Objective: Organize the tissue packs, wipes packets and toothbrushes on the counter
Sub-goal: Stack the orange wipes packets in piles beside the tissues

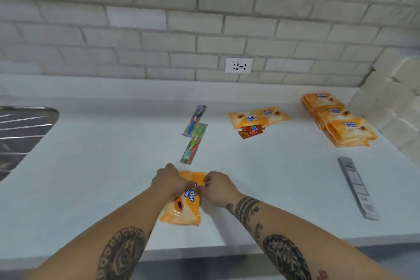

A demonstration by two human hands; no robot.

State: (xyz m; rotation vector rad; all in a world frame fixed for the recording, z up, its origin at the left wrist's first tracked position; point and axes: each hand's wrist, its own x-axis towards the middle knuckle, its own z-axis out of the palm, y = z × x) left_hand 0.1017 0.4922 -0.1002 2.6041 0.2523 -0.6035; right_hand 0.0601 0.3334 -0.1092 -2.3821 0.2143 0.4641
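On my feed, the left hand (169, 183) is gripping the top-left of an orange wipes packet (184, 209) lying near the front edge of the counter (102, 166), while the right hand (217, 188) is pinching its top-right corner. Beyond them two packaged toothbrushes (194, 143) are lying in a line (ends side by side). Further right I am seeing two orange packets (256, 117) resting over red sachets (250, 132), then a fanned orange stack (341, 120) sitting near the wall.

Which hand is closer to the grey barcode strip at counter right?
Right. The right hand pinches the orange packet, with the grey strip off to its right; the left hand grips the packet's left side, farther away.
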